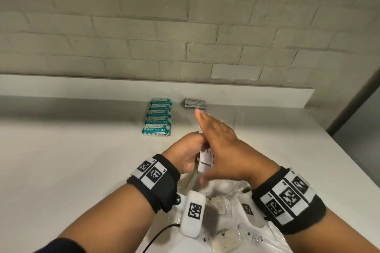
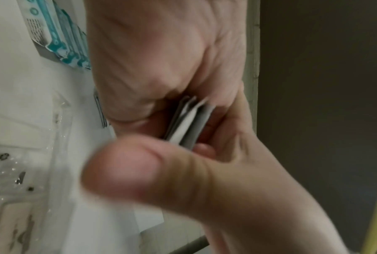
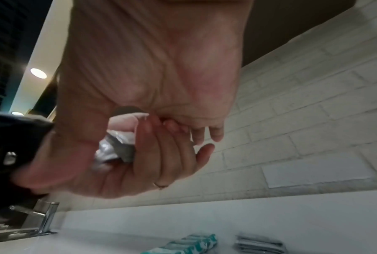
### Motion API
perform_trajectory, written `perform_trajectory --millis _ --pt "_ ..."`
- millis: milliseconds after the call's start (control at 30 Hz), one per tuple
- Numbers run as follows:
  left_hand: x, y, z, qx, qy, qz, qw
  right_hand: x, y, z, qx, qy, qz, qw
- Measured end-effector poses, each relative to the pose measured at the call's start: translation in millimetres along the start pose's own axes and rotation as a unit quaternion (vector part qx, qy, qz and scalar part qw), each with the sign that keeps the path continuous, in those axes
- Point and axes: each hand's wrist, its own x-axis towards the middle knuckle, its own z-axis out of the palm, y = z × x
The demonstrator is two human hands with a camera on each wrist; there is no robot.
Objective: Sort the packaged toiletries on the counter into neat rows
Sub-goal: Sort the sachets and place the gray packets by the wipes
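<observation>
My left hand (image 1: 186,153) grips a small stack of flat white and grey sachets (image 1: 204,160) above the counter; its fingers curl round them in the right wrist view (image 3: 115,149). Against the stack's right side lies my right hand (image 1: 218,135), flat, with its fingers straight and pointing away from me. The sachets' edges show between both palms (image 2: 188,123). At the back stands a row of teal wipe packs (image 1: 157,118), overlapping front to back. Right of it sits a pile of grey sachets (image 1: 195,103).
A crumpled clear plastic bag (image 1: 232,195) lies under my wrists with a wrapped comb (image 1: 216,206) and other small packets (image 1: 223,240). The white counter (image 1: 82,160) ends in a raised ledge and brick wall behind. A chrome faucet (image 3: 46,218) stands to the left.
</observation>
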Motion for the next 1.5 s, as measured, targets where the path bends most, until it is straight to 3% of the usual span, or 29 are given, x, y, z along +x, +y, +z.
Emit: perform_trajectory --millis 100,200,333,433,500,567,667,733,867,933,1000,1033,1067,1133,1167,1200,1367,1500 --pt "2 -1 -2 0.005 -0.005 0.0 1.0 5 4 -3 0.009 0.06 0.001 0.998" --pt "2 0 -2 -0.02 -0.008 0.005 1.0 8 7 -1 -0.002 0.04 -0.014 0.999" --pt "5 1 -3 -0.07 0.007 -0.016 0.997 17 8 8 -0.045 0.068 -0.051 0.995" --pt "15 2 -7 -0.143 0.078 0.02 0.987 23 12 6 0.103 0.022 0.024 0.994" --pt "22 5 -14 -0.21 0.101 0.072 0.97 29 17 6 0.274 0.04 0.099 0.956" --pt "30 10 -20 -0.235 0.1 0.122 0.959 39 24 10 0.409 0.053 0.172 0.895" --pt "43 12 -22 -0.2 0.095 0.151 0.963 55 31 19 0.595 0.04 0.21 0.775" --pt "52 8 -24 -0.169 0.096 0.147 0.97 65 36 23 0.638 0.054 0.228 0.734" --pt "78 5 -52 -0.011 0.154 0.142 0.978 83 61 26 0.574 0.054 0.27 0.771" --pt "90 16 -67 0.106 0.2 0.142 0.964 95 82 27 0.522 0.044 0.305 0.795" --pt "96 36 -73 0.263 0.192 0.14 0.935 111 103 31 0.464 0.025 0.337 0.819" --pt "99 45 -74 0.361 0.158 0.126 0.91 119 111 34 0.433 0.014 0.35 0.83" --pt "105 54 -74 0.471 0.122 0.1 0.868 128 118 37 0.407 0.003 0.356 0.841" --pt "118 64 -71 0.662 0.06 0.038 0.747 149 128 43 0.358 -0.012 0.343 0.868" --pt "126 66 -70 0.712 0.041 0.014 0.701 159 131 45 0.327 -0.021 0.331 0.885" --pt "136 66 -71 0.735 0.034 0.008 0.677 169 133 45 0.291 -0.036 0.319 0.901" --pt "184 69 -91 0.777 0.05 0.068 0.624 208 156 42 0.16 -0.062 0.304 0.937" --pt "208 74 -101 0.801 0.043 0.06 0.594 220 170 43 0.044 -0.077 0.261 0.961"
